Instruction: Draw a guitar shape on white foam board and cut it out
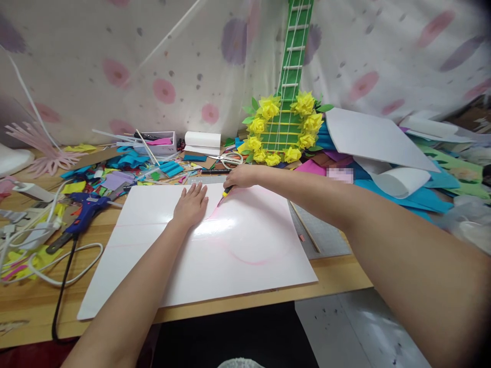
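A large white foam board [184, 276] lies flat on the table, with faint pink lines drawn on it, among them a curve on its right part. My left hand [191, 205] rests palm down on the board near its far edge, fingers spread. Just to its right, my right hand [241, 177] is closed round a yellow-and-black craft knife [226, 193]. The knife's thin tip points down and left, at a pink line on the board. My fingers hide much of the handle.
A blue glue gun [89, 207] with a black cord lies left of the board. Behind are paper scraps, scissors [230, 160] and a green paper guitar [286, 128] with yellow flowers. A grey cutting mat [326, 235] with a thin stick lies partly under the board; white sheets [376, 135] are stacked right.
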### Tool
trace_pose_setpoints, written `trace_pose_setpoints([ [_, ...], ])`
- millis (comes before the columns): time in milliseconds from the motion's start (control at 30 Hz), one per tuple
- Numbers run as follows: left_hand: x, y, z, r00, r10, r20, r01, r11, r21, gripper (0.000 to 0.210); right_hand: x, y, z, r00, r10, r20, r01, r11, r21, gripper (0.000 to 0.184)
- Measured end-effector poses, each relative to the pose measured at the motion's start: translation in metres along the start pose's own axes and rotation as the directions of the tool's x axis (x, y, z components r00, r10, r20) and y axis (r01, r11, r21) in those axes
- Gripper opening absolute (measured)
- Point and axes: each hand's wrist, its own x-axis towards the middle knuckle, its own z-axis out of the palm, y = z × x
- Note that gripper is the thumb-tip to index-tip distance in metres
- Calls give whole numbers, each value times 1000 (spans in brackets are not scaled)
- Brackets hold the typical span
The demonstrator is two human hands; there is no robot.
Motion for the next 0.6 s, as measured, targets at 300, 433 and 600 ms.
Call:
trace_pose_setpoints([
  [300,0,-1,0,1000,1,7,-1,1000,1,55,-4,4,3,999,46,21,-47,999,18,33],
  [433,0,0,-1,1000,-11,12,11,1000,-11,55,-5,10,11,997,79,11,-80,995,52,31],
  [600,1,0,-1,1000,-14,20,14,1000,-12,55,-8,17,20,995,99,-4,-99,992,72,30],
])
